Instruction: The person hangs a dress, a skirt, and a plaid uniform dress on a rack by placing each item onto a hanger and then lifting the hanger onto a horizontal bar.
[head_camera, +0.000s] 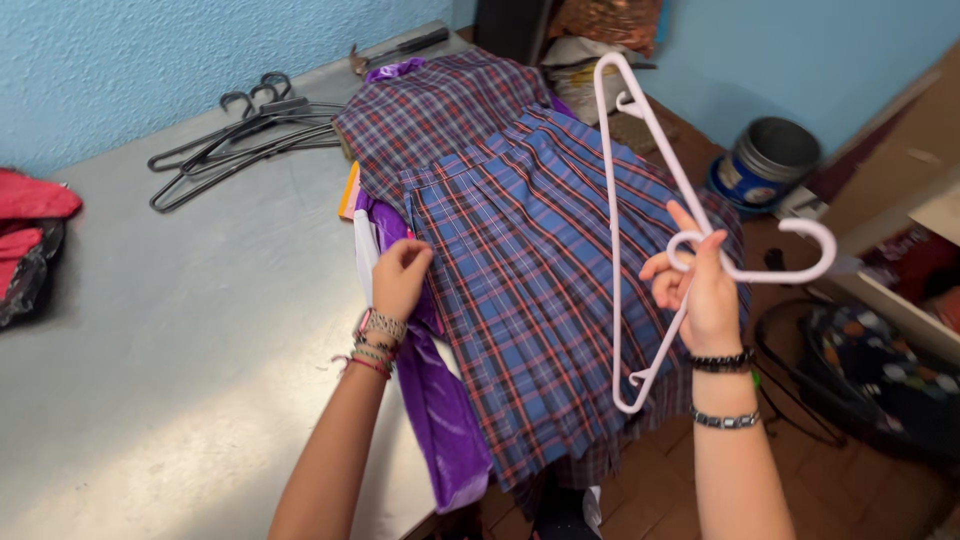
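Blue-red plaid skirt (530, 300), white hanger (640, 200)

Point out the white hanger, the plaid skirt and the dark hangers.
white hanger (608, 200): head view, long straight bar.
plaid skirt (520, 290): head view, middle of the pleats.
dark hangers (235, 140): head view, wire arms below the hooks.
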